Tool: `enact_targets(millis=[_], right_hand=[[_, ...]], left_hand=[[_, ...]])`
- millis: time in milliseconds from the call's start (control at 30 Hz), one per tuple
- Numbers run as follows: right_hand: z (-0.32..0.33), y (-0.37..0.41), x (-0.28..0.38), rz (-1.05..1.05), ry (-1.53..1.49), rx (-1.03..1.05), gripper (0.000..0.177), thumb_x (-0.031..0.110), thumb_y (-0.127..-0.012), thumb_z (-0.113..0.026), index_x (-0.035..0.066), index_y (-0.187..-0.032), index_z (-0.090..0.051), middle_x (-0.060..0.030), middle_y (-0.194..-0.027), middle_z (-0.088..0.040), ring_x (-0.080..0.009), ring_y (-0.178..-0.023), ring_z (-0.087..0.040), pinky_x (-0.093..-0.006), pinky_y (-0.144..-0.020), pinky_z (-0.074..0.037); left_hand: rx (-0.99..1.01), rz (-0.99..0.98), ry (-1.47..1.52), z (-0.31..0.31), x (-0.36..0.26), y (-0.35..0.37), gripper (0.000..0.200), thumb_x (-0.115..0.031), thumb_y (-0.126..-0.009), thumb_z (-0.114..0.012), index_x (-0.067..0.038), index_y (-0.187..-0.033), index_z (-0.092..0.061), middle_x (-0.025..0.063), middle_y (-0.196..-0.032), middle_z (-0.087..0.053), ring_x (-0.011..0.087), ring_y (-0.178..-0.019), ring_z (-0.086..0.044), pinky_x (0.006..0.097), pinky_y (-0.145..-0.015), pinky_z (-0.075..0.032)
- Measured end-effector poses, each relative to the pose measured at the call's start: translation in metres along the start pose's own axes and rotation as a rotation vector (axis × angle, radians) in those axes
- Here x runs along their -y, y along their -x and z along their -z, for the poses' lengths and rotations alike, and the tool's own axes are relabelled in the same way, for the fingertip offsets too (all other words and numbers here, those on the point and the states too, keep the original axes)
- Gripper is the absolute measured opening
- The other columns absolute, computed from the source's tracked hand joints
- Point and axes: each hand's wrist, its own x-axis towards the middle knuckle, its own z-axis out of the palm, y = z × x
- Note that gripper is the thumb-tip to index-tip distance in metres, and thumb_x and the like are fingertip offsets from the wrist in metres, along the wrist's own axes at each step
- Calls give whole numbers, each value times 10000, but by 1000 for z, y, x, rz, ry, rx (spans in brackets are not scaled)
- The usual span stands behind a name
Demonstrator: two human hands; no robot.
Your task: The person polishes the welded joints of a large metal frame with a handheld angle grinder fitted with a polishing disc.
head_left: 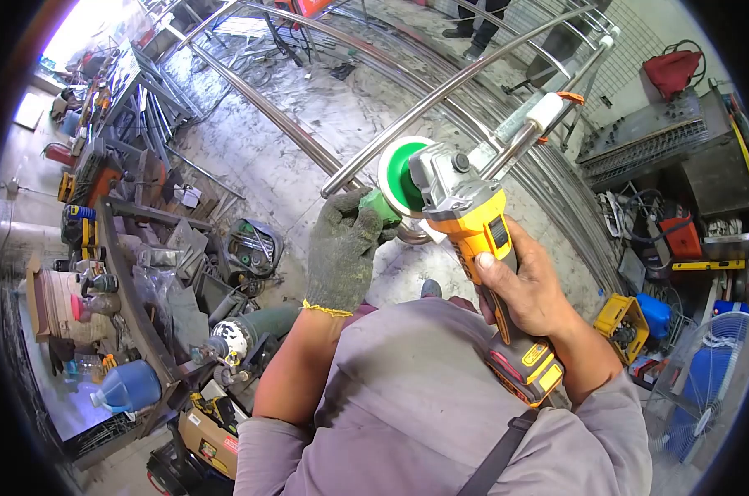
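In my right hand (531, 285), which is bare, is a yellow and black cordless angle grinder (478, 225), gripped round its body. A battery (525, 364) sits at its lower end, near my shirt. Its head carries a round pad (406, 178) with a green face and a pale rim. My left hand (341, 248) wears a dark grey knit glove, fingers closed on a green block (379, 208) at the pad's lower left edge. Fingers and pad partly hide the block. Just beyond the glove is the end of a shiny metal tube (333, 188).
A frame of bent metal tubes (449, 87) spans the space ahead. Long tubes lie on the floor to the right. At left stands a cluttered bench (110, 273) with a blue jug (131, 387). A fan (705, 397) is at lower right. Another person's legs (484, 33) show at the top.
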Motion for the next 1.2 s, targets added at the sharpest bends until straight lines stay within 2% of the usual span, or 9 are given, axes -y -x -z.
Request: enact_targets(millis=[267,367,767,800,933,1000,1067,1133,1200], right_hand=[[15,1,1,22,1,42,689,449,-1064,-717,59,-1585,-489,-65,-944,-667,-123,-640,-650,-306,-560,-545],[24,-1,0,40,18,49,694,450,-1065,-713,58,-1590,-484,-60,-950,-662,-124,-653,-657,-306,-560,-546],[29,-39,29,32,208,49,610,299,-1079,-717,41,-1578,-478,-42,-945,-650,-93,-596,-620,-275,-520,-514],[28,-44,31,20,165,4,587,263,-1077,-720,36,-1562,-479,-37,-922,-638,-91,-570,-602,-269,-502,-501],[31,-56,47,78,197,-56,575,298,-1099,-684,37,-1564,-470,-46,-926,-616,-100,-598,-601,-269,-513,-513],[36,-62,54,55,231,-31,594,318,-1102,-688,35,-1572,-461,-54,-941,-615,-114,-605,-602,-280,-520,-524],[38,-71,67,17,306,31,610,323,-1102,-694,40,-1583,-452,-54,-954,-616,-115,-609,-603,-286,-522,-526],[38,-86,78,-18,393,119,620,322,-1101,-699,46,-1594,-444,-52,-965,-617,-112,-614,-603,-288,-523,-524],[34,-101,88,-57,484,257,670,334,-1092,-721,60,-1624,-418,-36,-976,-620,-96,-628,-582,-286,-552,-511]], left_hand=[[4,-17,-113,-16,0,-6,376,-258,-1112,-703,-14,-1387,-622,90,-1184,-706,179,-1018,-675,338,-898,-582],[-3,12,42,-17,6,-10,375,-248,-1108,-711,-23,-1396,-627,74,-1183,-704,172,-1029,-680,335,-898,-585],[-190,-86,-98,1,-7,-1,393,-204,-1112,-699,59,-1390,-610,127,-1213,-724,190,-1007,-726,329,-884,-607],[-187,-75,-199,7,-17,5,400,-249,-1147,-633,48,-1413,-599,140,-1228,-714,218,-1062,-722,356,-890,-612],[-192,19,156,51,-28,20,340,-221,-1173,-512,0,-1406,-620,179,-1255,-685,267,-1157,-686,443,-922,-631],[-177,-73,-483,73,-16,30,292,-169,-1140,-550,-12,-1368,-642,177,-1235,-688,270,-1134,-694,450,-922,-638],[-198,-41,-254,58,-5,40,219,-85,-1071,-611,2,-1258,-684,146,-1138,-711,245,-1041,-715,403,-864,-632],[34,-100,-466,42,-2,48,210,-51,-1040,-634,18,-1229,-692,110,-1078,-718,219,-980,-717,367,-822,-614],[212,4,-199,22,29,57,193,-33,-1027,-629,25,-1191,-711,64,-1010,-722,193,-924,-720,337,-788,-588]])
